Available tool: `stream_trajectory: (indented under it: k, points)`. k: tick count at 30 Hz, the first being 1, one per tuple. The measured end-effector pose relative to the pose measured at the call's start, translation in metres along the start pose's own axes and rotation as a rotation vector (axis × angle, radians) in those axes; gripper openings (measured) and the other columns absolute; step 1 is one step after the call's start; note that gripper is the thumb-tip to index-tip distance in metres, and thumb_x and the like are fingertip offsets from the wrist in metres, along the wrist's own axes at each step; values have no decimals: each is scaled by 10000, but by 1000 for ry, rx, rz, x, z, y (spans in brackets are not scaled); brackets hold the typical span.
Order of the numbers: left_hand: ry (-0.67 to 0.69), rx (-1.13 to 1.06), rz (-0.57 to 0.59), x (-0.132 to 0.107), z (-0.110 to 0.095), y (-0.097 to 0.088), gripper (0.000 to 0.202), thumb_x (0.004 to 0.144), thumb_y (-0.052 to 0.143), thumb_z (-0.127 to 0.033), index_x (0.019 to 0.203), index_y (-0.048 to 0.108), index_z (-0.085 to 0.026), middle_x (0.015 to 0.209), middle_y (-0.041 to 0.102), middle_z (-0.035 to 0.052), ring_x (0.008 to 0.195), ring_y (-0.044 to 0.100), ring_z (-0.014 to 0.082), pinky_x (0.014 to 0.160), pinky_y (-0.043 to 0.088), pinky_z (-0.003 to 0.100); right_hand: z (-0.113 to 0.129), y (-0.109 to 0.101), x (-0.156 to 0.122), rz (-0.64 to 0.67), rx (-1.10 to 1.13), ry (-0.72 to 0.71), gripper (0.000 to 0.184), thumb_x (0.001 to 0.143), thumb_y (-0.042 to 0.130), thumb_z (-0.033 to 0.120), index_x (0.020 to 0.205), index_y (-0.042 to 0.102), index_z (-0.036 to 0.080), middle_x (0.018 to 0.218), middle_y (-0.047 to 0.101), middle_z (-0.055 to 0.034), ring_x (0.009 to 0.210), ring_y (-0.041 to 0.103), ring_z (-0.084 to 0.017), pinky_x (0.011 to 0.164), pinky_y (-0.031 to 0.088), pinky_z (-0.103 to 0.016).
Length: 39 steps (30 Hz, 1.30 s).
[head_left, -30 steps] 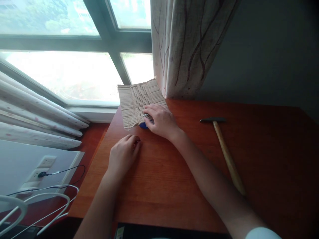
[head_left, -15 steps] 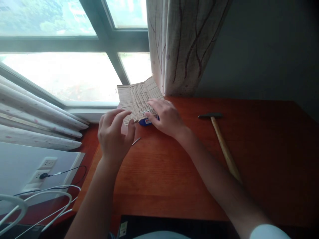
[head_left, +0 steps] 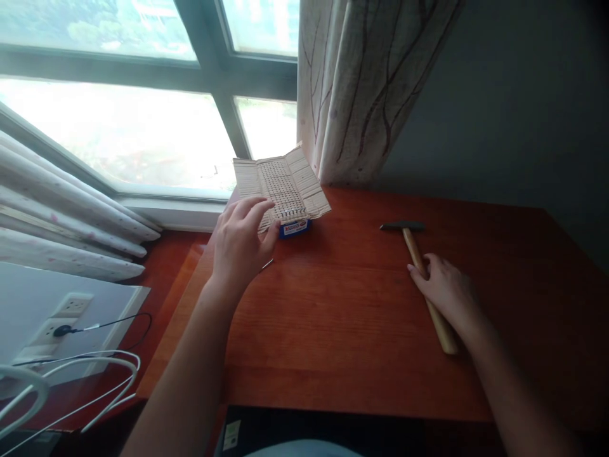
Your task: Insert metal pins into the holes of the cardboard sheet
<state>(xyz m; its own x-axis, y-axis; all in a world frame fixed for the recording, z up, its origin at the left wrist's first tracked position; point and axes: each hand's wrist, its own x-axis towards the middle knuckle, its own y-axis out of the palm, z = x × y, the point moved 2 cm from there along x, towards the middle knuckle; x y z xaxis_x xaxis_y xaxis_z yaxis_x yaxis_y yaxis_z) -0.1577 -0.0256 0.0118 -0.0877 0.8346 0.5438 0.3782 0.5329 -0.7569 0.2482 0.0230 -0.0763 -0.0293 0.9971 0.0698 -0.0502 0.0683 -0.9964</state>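
My right hand [head_left: 445, 285] is at the wooden handle of a hammer [head_left: 440, 327], its thumb on the left side and fingers on the right. The hammer lies on the table. My left hand [head_left: 242, 238] is raised with thumb and fingertips apart and nothing visible between them, in front of a folded piece of cardboard [head_left: 276, 181]. Rows of holes cover the cardboard's middle, and small shiny metal pieces [head_left: 294, 212] line its near edge. Beneath it sits a blue box [head_left: 295, 228] with a label. A thin metal rod [head_left: 268, 263] lies beside my left hand, partly hidden.
The wooden table [head_left: 333, 343] stands against a window [head_left: 143, 139] and a patterned curtain [head_left: 380, 95]. At the left are another curtain [head_left: 61, 209], a wall socket [head_left: 71, 306] with a plug, and looped white cables [head_left: 118, 362]. A dark object [head_left: 333, 422] is below the table's front edge.
My right hand has moved from the cardboard across to the hammer's handle. My left hand stays raised by the cardboard. The view has turned slightly; the hammer appears not to have moved.
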Motion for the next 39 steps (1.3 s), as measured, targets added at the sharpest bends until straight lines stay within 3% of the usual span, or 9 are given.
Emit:
stream_trajectory:
  k: [4, 7, 11, 14, 20, 24, 28, 35, 39]
  points:
    - [-26, 17, -34, -5, 3, -12, 283, 939, 613, -334, 1191, 687, -231, 1301, 695, 95, 1210, 635, 311, 1068, 477, 483, 19, 4, -1, -50, 177, -28, 240, 872, 568, 384, 998, 676, 210, 886, 756, -131, 787, 715, -306, 664, 497, -395]
    - [-20, 24, -83, -9, 1, -28, 272, 946, 598, -309, 1187, 685, -219, 1282, 699, 98, 1206, 642, 292, 1081, 490, 473, 49, -1, -25, -90, 382, -182, 255, 856, 578, 385, 1001, 675, 200, 836, 754, -88, 736, 712, -258, 673, 521, -360]
    - [13, 15, -135, -11, -11, -49, 281, 933, 621, -279, 1203, 682, -233, 1276, 699, 91, 1214, 647, 288, 1088, 503, 471, 116, -13, -79, 33, 524, -532, 190, 887, 537, 246, 1020, 664, 202, 914, 768, -71, 783, 729, -213, 743, 546, -323]
    - [53, 9, -140, -10, -23, -59, 299, 925, 637, -261, 1221, 678, -265, 1298, 689, 80, 1224, 645, 291, 1100, 502, 474, 176, -21, -107, 182, 475, -812, 104, 852, 577, 188, 933, 642, 197, 882, 738, -51, 791, 708, -210, 714, 536, -315]
    - [79, 27, -129, -10, -32, -67, 320, 914, 666, -258, 1234, 671, -280, 1326, 676, 77, 1224, 645, 303, 1091, 512, 488, 267, -23, -121, 203, 357, -1129, 105, 931, 539, 204, 965, 622, 148, 881, 702, -80, 746, 670, -212, 582, 489, -324]
    - [78, 44, -138, -11, -31, -69, 313, 911, 677, -263, 1223, 673, -277, 1323, 682, 77, 1215, 652, 309, 1078, 520, 502, 299, -22, -115, 150, 360, -1133, 173, 977, 457, 167, 994, 624, 126, 884, 693, -98, 759, 683, -218, 577, 503, -327]
    - [73, 46, -133, -11, -30, -69, 307, 915, 674, -268, 1222, 672, -272, 1329, 680, 79, 1225, 650, 303, 1082, 520, 496, 311, -22, -102, 143, 336, -1046, 173, 967, 469, 167, 1031, 615, 102, 902, 691, -118, 790, 694, -230, 596, 529, -328]
    - [48, 28, -105, -4, -24, -51, 256, 943, 620, -299, 1178, 690, -228, 1288, 697, 103, 1201, 662, 291, 1064, 522, 468, 315, -19, -84, 166, 325, -866, 170, 968, 513, 180, 1077, 608, 90, 1001, 694, -137, 855, 713, -242, 656, 567, -341]
    - [9, 26, -69, 0, -14, -37, 269, 955, 591, -322, 1173, 693, -202, 1261, 709, 115, 1166, 675, 286, 1035, 528, 445, 302, -33, -68, 169, 337, -816, 272, 990, 578, 358, 1117, 638, 125, 1066, 686, -126, 857, 710, -229, 651, 556, -326]
